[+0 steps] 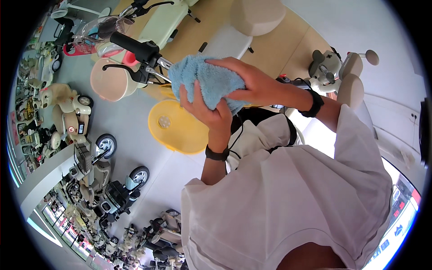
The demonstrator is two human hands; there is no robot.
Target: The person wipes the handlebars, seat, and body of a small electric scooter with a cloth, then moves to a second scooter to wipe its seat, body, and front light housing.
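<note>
Blue cloth (217, 83): soft and fluffy, it sits bunched between our two hands, just beside the handlebar (148, 53); whether the two touch, we cannot tell.
Left hand (202, 105): our fingers are partly spread and bent against the near side of the cloth, supporting the wad.
Right hand (252, 83): our fingers reach over the top with the thumb lower down, closed partway around a thick fold.
Loose folds: we judge that an edge could slip free, because we have hold of a bulky wad and not a neat, flat fold.
Brake lever (119, 67): a trailing corner could snag here if we swept the cloth leftward.
Yellow tub (184, 128): it shows below the cloth in our view, so a slip might drop the cloth into it; if the cloth is wet, it could drip, though we cannot see dampness.
Black cord (240, 130): it hangs near our left wrist and might catch if we drew that arm back sharply.
</note>
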